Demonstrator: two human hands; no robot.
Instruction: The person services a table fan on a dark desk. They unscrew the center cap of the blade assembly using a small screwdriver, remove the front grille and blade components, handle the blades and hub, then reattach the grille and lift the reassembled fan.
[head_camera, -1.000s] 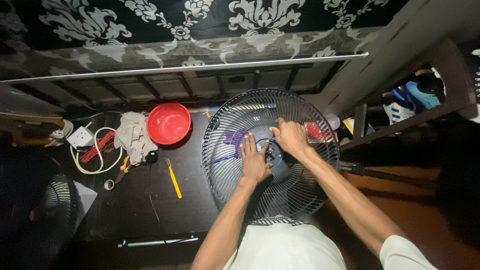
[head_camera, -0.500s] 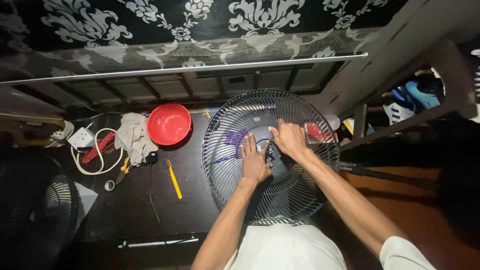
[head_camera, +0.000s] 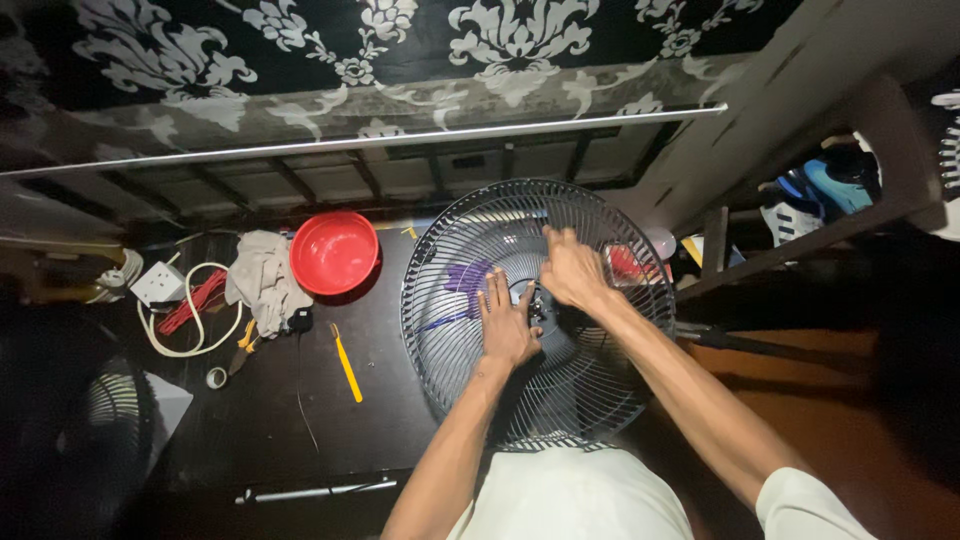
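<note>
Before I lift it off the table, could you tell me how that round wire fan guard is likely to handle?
The fan guard is thin open wire, so probably light for its width. Its broad, domed shape may flex a little if gripped by one edge. Both hands, left and right, rest near its centre; lifting from the rim with both hands seems steadier.

Both arms reach forward from the bottom of the view, bare to the short white sleeves. Left hand (head_camera: 507, 325) lies flat, palm down, fingers spread and pointing away. Right hand (head_camera: 572, 271) sits just beyond it, wrist bent, fingers curled downward, knuckles up. The two hands are nearly touching.
</note>
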